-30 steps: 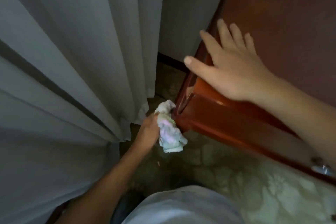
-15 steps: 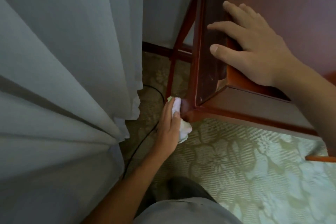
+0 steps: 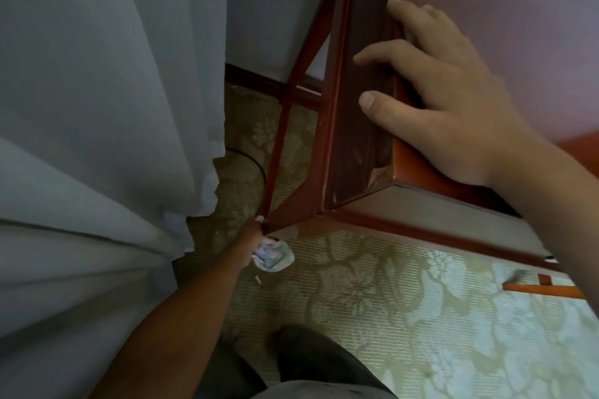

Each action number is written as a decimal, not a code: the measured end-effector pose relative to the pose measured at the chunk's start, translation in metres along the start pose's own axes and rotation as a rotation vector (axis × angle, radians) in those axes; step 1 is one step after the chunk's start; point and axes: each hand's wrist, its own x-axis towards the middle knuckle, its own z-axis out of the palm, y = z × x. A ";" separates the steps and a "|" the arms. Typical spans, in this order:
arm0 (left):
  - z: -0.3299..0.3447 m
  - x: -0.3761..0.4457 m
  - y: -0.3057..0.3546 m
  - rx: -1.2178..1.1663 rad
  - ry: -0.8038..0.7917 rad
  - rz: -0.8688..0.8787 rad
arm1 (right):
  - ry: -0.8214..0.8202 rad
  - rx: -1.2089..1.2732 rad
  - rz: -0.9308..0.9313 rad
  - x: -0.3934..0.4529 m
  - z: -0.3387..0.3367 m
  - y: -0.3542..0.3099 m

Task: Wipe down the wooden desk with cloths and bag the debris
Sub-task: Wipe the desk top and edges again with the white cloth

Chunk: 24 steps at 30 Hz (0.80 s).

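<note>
The reddish wooden desk fills the upper right; its side panel and leg run down toward the floor. My right hand rests on the desk's near left corner, fingers spread and bent over the edge. My left hand reaches far down to the foot of the desk leg and grips a crumpled pale cloth against the leg's base, just above the carpet.
A grey curtain hangs along the left, close to my left arm. A black cable loops on the patterned green carpet. A small bit of debris lies beside the cloth. A dark baseboard runs behind.
My left hand has slid with the cloth down the desk leg to its foot. My right hand stays on the desk corner, while my view has shifted lower along the desk's side.
</note>
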 end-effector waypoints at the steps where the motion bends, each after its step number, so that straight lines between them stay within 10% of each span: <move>1: 0.000 -0.015 0.002 0.074 0.036 0.113 | -0.002 -0.003 -0.001 -0.001 0.000 -0.001; 8: 0.007 -0.108 -0.003 0.294 0.008 0.724 | -0.008 -0.019 -0.030 -0.001 -0.001 -0.001; 16: -0.007 0.003 0.023 0.305 -0.018 0.181 | -0.002 -0.019 -0.035 0.003 -0.001 0.004; 24: -0.004 0.018 0.014 0.290 0.031 -0.003 | 0.003 -0.001 -0.023 0.003 -0.001 0.002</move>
